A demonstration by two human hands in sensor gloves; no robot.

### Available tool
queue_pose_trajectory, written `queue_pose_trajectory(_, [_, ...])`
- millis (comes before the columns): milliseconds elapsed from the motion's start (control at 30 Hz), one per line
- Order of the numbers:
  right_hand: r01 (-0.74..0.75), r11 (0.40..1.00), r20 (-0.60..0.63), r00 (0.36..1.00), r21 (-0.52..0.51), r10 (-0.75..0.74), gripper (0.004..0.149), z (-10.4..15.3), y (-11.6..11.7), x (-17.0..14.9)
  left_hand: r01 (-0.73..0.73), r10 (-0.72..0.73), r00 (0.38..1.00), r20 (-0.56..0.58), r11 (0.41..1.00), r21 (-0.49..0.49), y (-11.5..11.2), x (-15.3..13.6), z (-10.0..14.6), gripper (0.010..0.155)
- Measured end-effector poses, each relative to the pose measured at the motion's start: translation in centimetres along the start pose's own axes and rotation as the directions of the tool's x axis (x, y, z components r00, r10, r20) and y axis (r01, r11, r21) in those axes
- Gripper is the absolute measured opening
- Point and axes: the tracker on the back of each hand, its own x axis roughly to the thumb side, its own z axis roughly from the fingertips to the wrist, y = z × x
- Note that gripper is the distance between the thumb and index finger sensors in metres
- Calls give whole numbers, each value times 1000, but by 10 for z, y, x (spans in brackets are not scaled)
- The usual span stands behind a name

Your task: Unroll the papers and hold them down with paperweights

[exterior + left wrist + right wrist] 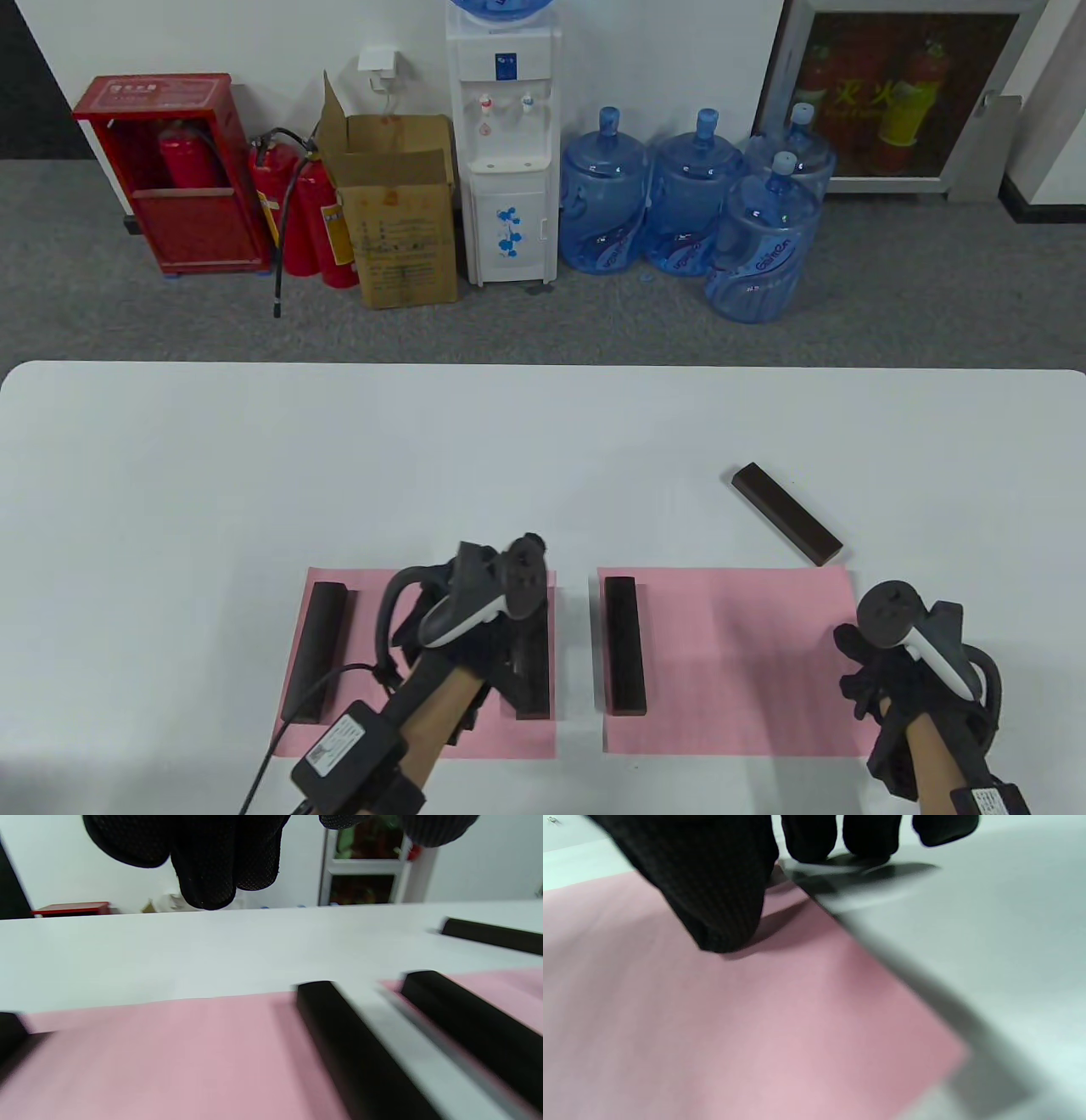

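**Last weight still to go on the right sheet**

Two pink sheets lie flat near the table's (543,424) front edge. The left sheet (373,739) has a dark bar on each short side: one at its left edge (316,649), one at its right edge (534,671), partly hidden under the left hand (475,628). That hand hovers over the bar w/ fingers hanging loose in the left wrist view, holding nothing I can see.

The right sheet (730,662) has only one bar (622,645), on its left edge. Right hand (891,679) sits at the sheet's right edge; fingertips (721,929) seem to press the paper down, not gripping anything.

The spare bar (787,513) lies loose on bare table, just past the right sheet's far-right corner.

Prob. next: keep that edge pinned, fetch the spare bar, lay it along the right edge. Risk: paper curls back if released early.
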Motion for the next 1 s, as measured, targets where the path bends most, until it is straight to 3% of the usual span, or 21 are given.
queue_pose_trajectory(167, [1,1000,0,1000,-1,-1,60,0,0,0,-98,100,993,-64,994,40,-35,-82,11,69])
queue_pose_trajectory(300, [2,1000,-1,1000,-3,-2,60,0,0,0,-211,214,975,-64,977,39,-64,-109,14,68])
queue_pose_trajectory(433, [6,1000,1,1000,-8,-6,60,0,0,0,-211,211,977,-18,977,-16,-66,-114,15,68])
queue_pose_trajectory(500, [10,1000,1,1000,-14,-10,60,0,0,-1,-192,193,981,-13,981,41,-64,-113,17,68])
queue_pose_trajectory(567, [24,999,6,1000,-22,-24,59,-1,0,-2,-174,175,985,-8,984,24,-66,-113,18,68])
queue_pose_trajectory(700, [20,999,-12,1000,35,-19,63,-2,-8,0,-191,191,982,2,982,-7,-69,-115,18,68])
queue_pose_trajectory(867, [164,985,-2,987,46,-164,65,-4,-45,12,-198,198,980,16,980,-5,-70,-114,20,68])
queue_pose_trajectory(1000, [197,979,15,980,-44,-197,69,-8,-89,42,-202,202,979,23,979,-20,-72,-112,19,68])
